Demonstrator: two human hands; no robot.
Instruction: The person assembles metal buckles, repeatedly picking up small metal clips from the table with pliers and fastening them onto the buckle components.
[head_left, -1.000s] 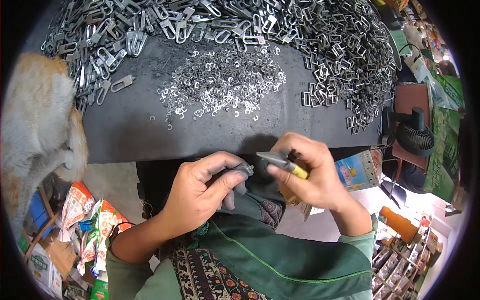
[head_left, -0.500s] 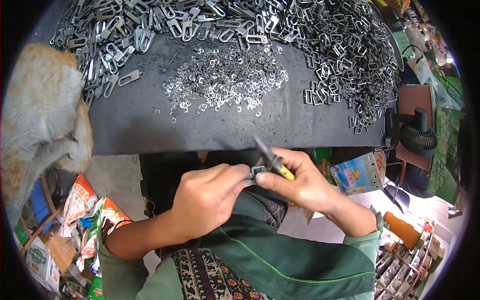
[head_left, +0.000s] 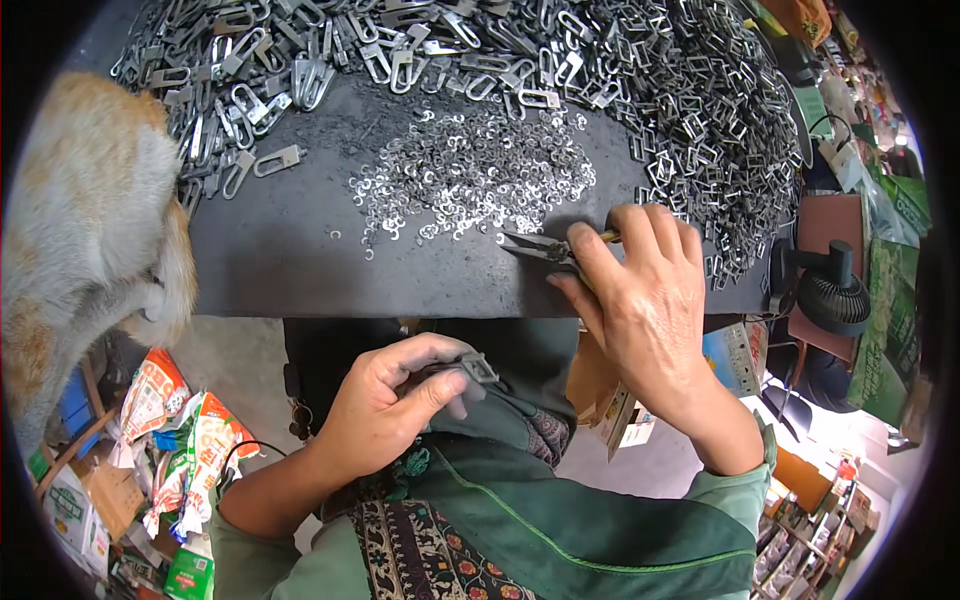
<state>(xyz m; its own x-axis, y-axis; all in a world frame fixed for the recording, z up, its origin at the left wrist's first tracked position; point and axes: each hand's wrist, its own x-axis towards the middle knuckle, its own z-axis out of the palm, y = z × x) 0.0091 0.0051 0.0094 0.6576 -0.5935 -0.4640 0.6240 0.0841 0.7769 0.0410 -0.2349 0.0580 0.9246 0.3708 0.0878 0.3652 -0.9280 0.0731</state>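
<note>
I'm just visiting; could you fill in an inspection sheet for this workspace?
Surface: dark grey flat tabletop, dark grit scattered on it.
Job's things: pile of small silver C-shaped metal rings; small grey rectangular metal frame; steel pliers with yellow on the handle.
Clutter: heap of long looped metal pieces, upper left; heap of rectangular metal frames, upper right.
Hands: left hand holds one frame; right hand holds the pliers, jaws apart, at the rings' lower edge.
Cables: thin black cord beside the left forearm.
Surroundings: orange-and-white furry animal, left; round black fan, right.
</note>
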